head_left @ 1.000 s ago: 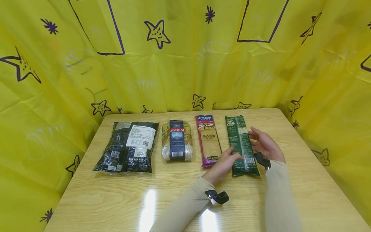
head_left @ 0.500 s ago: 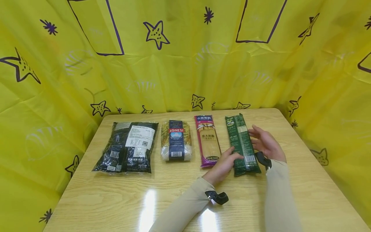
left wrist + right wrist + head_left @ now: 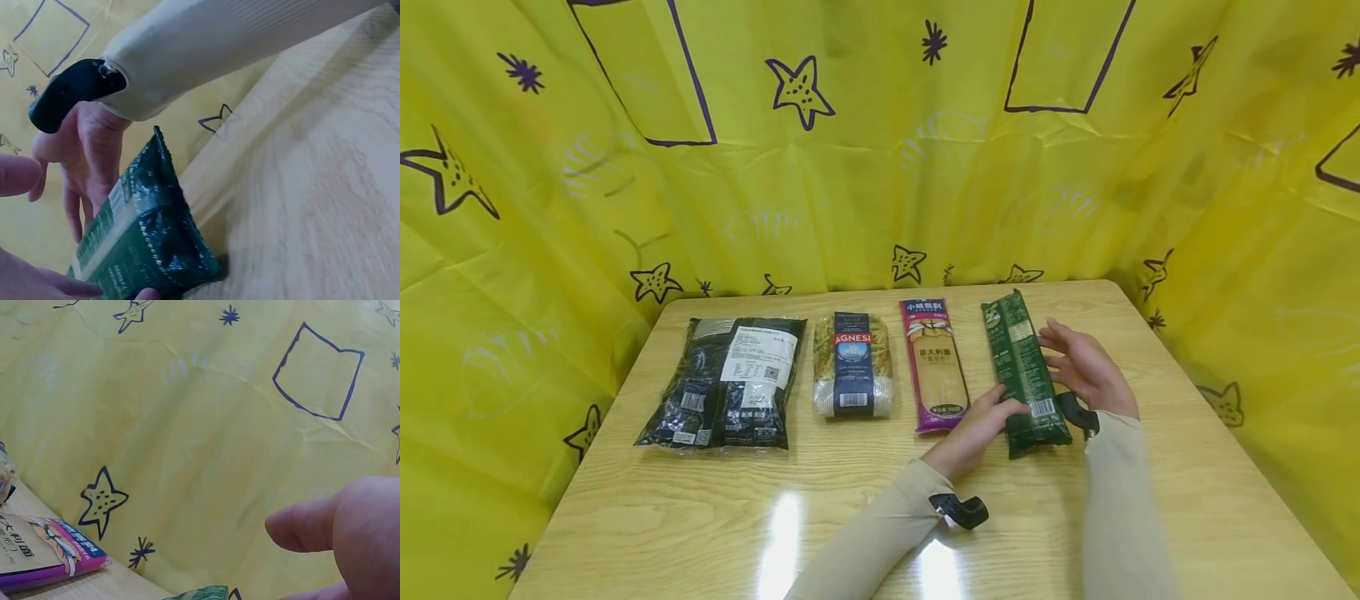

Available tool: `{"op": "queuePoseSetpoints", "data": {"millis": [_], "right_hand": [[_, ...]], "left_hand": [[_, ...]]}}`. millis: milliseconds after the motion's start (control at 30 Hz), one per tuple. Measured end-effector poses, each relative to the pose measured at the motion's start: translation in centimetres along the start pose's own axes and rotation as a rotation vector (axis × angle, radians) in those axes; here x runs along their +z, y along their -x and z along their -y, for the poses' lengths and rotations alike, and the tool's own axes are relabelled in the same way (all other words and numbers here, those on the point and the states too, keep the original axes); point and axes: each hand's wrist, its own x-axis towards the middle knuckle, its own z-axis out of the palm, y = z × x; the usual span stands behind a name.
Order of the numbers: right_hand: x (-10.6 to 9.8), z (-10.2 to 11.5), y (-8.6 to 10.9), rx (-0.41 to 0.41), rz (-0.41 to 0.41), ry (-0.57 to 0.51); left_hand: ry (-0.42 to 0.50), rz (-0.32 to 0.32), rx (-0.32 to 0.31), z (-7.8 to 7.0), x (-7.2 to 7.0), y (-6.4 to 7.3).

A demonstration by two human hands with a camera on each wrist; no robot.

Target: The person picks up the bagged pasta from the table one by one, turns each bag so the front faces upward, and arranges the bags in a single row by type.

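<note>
A dark green plastic packet (image 3: 1026,375) with a barcode lies tilted on its side at the right of the wooden table. My left hand (image 3: 973,429) is at its lower left edge, fingers touching it; in the left wrist view, the thumb (image 3: 19,175) stands apart from the packet (image 3: 165,231). Along the packet's right edge is my right hand (image 3: 1090,371), palm turned inward, its fingers loosely extended; whether they touch the packet is unclear. Just left of my left hand lies a purple-and-gold pasta packet (image 3: 936,367).
Further left on the table (image 3: 700,517) lie an Agnesi pasta bag (image 3: 853,367) and a large black bag (image 3: 726,383) with a white label. A yellow curtain (image 3: 850,183) with sea-star drawings surrounds the table's back and sides.
The green packet has rolled a little, its left side rising, and its top end has shifted slightly. Both hands stay almost where they were. The head view has shifted slightly.
</note>
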Motion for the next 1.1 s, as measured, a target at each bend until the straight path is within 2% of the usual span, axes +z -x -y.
{"op": "queuePoseSetpoints", "data": {"millis": [167,400,667,967,1100], "right_hand": [[0.6,0.3,0.0,-0.027,0.011,-0.021],[1.8,0.9,0.4,-0.055,0.030,0.041],[3.0,1.4,0.4,-0.070,0.029,0.071],[4.9,1.8,0.4,-0.111,0.054,0.074],[5.5,1.7,0.2,-0.123,0.075,0.078]], "left_hand": [[0.065,0.019,0.014,-0.3,-0.1,0.1],[0.024,-0.019,0.015,-0.4,-0.1,0.2],[0.019,-0.008,0.000,-0.5,-0.3,0.3],[0.122,0.014,0.033,-0.3,-0.4,0.2],[0.116,0.007,0.045,0.0,-0.4,0.1]]}}
